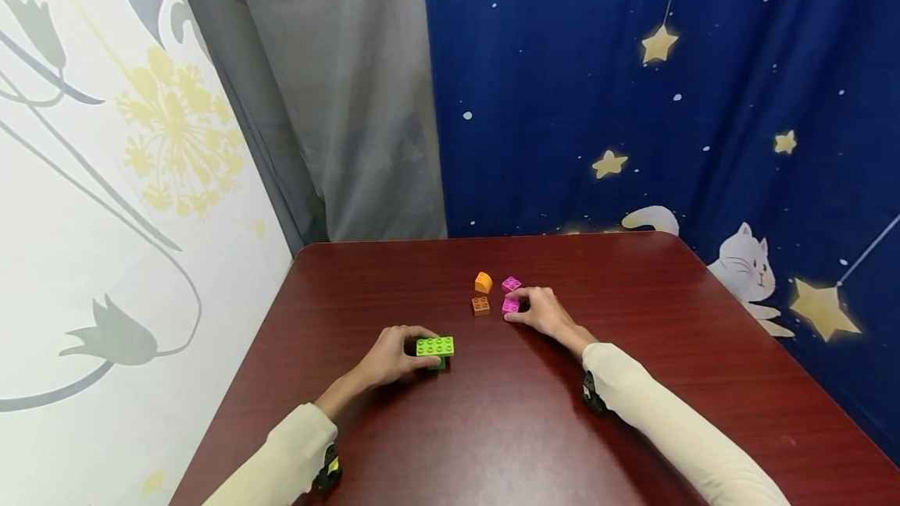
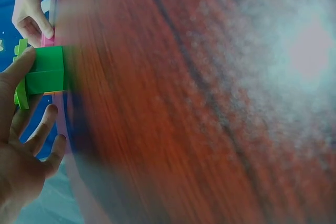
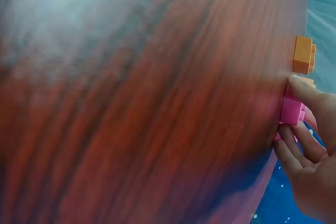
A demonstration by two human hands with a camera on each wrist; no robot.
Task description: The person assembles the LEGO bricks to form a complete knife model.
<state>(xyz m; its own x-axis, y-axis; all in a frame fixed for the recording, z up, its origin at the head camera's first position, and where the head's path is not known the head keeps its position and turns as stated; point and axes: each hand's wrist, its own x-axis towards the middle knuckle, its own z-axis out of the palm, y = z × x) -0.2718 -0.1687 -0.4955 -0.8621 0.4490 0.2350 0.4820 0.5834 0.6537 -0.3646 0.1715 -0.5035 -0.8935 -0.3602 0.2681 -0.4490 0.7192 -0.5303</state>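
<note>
Fingers of the left hand gripped 2 stacked green bricks, perhaps to steady them; the right hand pinched 1 of 2 pink bricks.

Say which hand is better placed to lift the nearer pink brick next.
Right, likely: the right hand pinches the nearer pink brick, while the left hand holds the stacked green bricks.

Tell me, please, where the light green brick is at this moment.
In the head view, the light green brick is just left of centre, atop the darker green block, held in the left grip, nearer the camera than the brown-orange brick.
</note>
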